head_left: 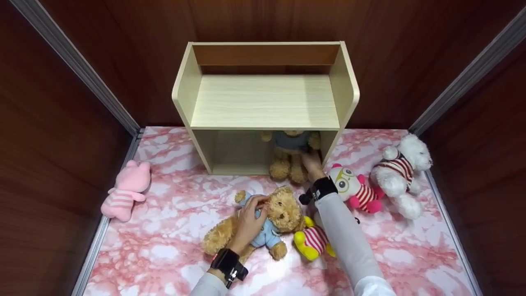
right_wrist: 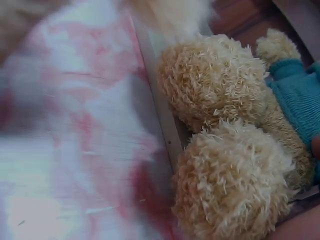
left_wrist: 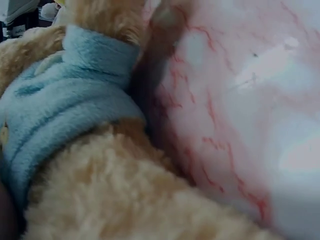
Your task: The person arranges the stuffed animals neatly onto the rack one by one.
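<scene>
In the head view my left hand grips a curly tan teddy bear by its upper body, over its light blue jacket. That bear lies on the pink marbled surface with its head to the right. My right hand reaches into the lower compartment of a pale wooden shelf. It holds the side of a second teddy bear, which sits there in a blue-grey sweater, feet at the front edge. A fingertip lies on the sweater in the right wrist view. The shelf board hides most of this bear's head.
A yellow plush in a striped shirt lies partly under my right forearm. To the right are a pink-and-white plush with glasses and a white bear. A pink plush lies far left. Dark wood walls enclose the surface.
</scene>
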### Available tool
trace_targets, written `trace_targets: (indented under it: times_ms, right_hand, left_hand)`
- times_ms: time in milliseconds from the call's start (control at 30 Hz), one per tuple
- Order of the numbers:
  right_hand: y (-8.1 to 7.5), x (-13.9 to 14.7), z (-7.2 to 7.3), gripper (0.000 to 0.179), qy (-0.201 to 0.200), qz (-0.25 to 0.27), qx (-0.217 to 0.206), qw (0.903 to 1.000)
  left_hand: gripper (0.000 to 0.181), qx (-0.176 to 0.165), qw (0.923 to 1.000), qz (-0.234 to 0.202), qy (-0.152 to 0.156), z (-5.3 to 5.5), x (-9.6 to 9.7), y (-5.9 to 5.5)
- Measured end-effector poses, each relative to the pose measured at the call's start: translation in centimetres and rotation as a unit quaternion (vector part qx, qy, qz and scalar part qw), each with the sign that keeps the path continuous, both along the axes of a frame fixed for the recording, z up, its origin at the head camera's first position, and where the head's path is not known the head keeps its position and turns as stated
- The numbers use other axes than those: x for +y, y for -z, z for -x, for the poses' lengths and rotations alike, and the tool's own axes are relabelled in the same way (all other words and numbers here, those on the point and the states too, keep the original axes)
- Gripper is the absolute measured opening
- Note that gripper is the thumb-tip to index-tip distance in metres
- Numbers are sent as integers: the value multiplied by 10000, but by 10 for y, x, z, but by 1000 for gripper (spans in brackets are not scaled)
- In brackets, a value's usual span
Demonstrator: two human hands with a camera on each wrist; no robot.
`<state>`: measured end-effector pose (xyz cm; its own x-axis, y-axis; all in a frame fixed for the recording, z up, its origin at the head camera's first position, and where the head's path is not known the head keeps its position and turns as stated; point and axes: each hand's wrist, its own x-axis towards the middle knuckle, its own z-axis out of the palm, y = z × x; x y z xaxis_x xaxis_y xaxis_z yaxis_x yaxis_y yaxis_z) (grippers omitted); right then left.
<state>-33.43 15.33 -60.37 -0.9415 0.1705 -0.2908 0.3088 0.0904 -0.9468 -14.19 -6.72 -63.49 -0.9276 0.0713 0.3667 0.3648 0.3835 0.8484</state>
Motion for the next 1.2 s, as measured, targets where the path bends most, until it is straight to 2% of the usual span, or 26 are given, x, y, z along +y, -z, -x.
trace_targets:
  times_ms: [200,300,433,567,667,800,900,967,1067,1200]
  right_hand:
    - [-11,2,-29,59,-327,104,144,9993]
    - [-17,2,-45,71,-643,-43,305,9975]
    - [-28,1,-64,70,-790,-152,379,9960]
    - [-42,1,-80,64,-853,-55,545,9949]
    - [-52,4,-92,67,-963,-17,850,9917]
    - [-63,12,-106,72,-1061,-389,1109,9874]
    - [-67,19,-114,72,-1120,-566,1237,9843]
    - [-68,25,-119,72,-1138,-523,1289,9837]
    - [-67,34,-127,70,-1121,-420,1281,9845]
    - [-63,45,-135,69,-1063,-339,1228,9861]
  left_hand:
    - [30,-427,9976,-423,335,-4,1,-11]
    - [37,-603,9949,-722,359,-8,3,-15]
    - [50,-781,9898,-1134,378,-10,3,-22]
    - [56,-853,9867,-1303,460,-10,-2,-32]
    - [60,-948,9854,-1316,526,-10,-10,-46]
    - [65,-1033,9888,-972,455,-9,-24,-64]
    - [67,-971,9949,-229,174,-6,-37,-76]
    - [71,-978,9946,354,14,-3,-47,-80]
    - [82,-1202,9866,1100,7,4,-60,-82]
    - [97,-1929,9680,1579,283,13,-73,-77]
